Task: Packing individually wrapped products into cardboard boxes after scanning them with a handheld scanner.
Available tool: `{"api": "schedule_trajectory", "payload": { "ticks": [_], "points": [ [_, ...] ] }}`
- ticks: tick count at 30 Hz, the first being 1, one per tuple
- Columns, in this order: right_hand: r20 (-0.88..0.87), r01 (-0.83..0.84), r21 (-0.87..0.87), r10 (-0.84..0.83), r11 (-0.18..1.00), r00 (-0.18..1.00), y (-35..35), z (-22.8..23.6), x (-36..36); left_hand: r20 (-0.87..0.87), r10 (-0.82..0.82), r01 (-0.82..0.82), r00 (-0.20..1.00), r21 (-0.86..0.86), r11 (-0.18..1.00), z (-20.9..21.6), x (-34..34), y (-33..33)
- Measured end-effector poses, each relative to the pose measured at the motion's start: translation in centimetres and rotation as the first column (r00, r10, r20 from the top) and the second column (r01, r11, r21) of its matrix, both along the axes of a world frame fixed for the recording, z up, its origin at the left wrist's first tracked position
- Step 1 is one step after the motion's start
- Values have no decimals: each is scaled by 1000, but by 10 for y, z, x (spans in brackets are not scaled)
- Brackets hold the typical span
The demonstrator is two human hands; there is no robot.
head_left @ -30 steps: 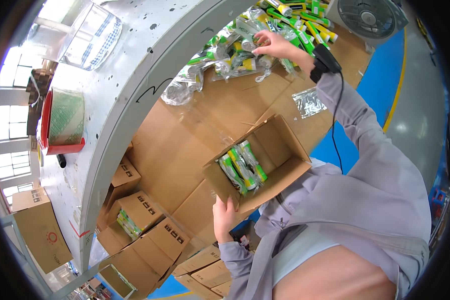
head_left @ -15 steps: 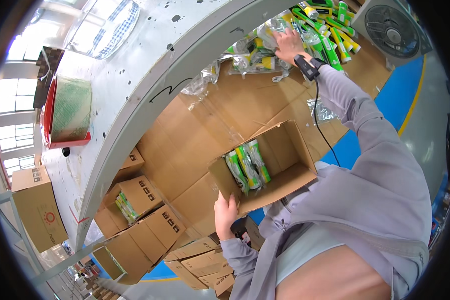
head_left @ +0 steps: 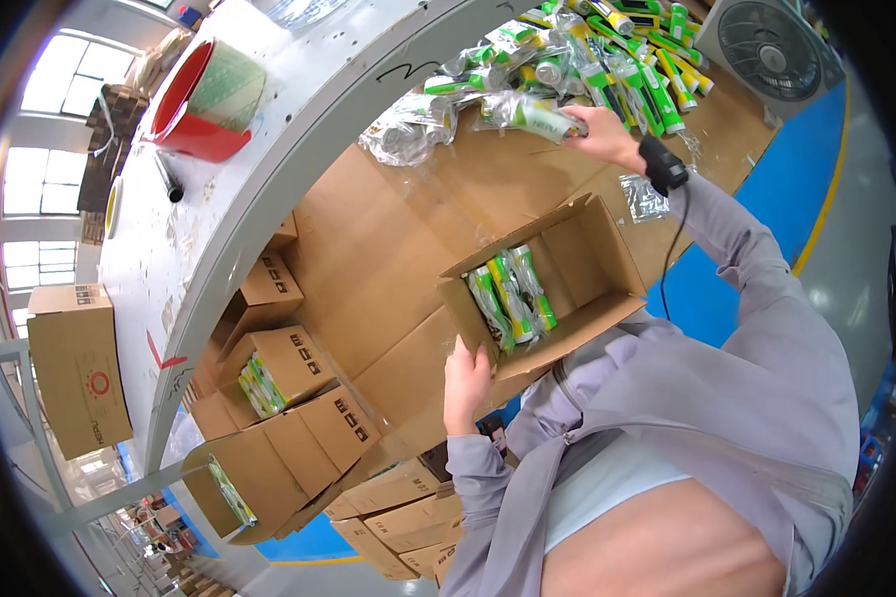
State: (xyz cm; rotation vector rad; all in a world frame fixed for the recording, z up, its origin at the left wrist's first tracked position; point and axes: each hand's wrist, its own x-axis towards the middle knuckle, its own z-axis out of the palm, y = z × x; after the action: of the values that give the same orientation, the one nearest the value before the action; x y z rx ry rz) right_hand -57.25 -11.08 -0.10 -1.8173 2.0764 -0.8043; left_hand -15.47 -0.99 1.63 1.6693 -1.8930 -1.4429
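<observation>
My left hand (head_left: 467,383) grips the near left corner of an open cardboard box (head_left: 579,331), tilted in front of me. Inside, several bagged green, white and yellow tubes (head_left: 511,296) lie side by side at the left end; bare cardboard shows at the right. My right hand (head_left: 607,137) is closed on the right end of a green-and-white tube in a clear bag (head_left: 536,117). It is held at the near edge of a pile of similar tubes (head_left: 632,80), some bagged. Whether they are flashlights I cannot tell for sure.
A box fan (head_left: 772,55) stands right of the pile. Crumpled clear bags (head_left: 408,129) lie at its left, and a flat clear bag (head_left: 645,197) lies nearer. Open cartons (head_left: 279,453) stand lower left. A tape roll in a red holder (head_left: 204,104) sits on the white table (head_left: 239,189).
My right hand has come out of the pile toward me, now holding a bagged tube. The box and my left hand have shifted slightly right and up in view. The view itself has turned somewhat.
</observation>
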Motion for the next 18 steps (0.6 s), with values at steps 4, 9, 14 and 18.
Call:
{"api": "schedule_trajectory", "payload": {
  "ticks": [4,9,14,18],
  "points": [
    [666,53,91,-100,994,739,31,65,41,-56,-3,5,998,45,999,-3,5,-3],
    [869,-168,-148,209,975,449,86,122,101,-72,-55,57,996,27,998,-15,15,-9],
    [86,-734,203,735,648,673,83,95,122,-50,-117,117,992,3,993,-16,17,-11],
    [-339,-856,357,906,374,255,61,30,116,-44,-137,137,990,8,991,-19,17,-12]
  ]
}}
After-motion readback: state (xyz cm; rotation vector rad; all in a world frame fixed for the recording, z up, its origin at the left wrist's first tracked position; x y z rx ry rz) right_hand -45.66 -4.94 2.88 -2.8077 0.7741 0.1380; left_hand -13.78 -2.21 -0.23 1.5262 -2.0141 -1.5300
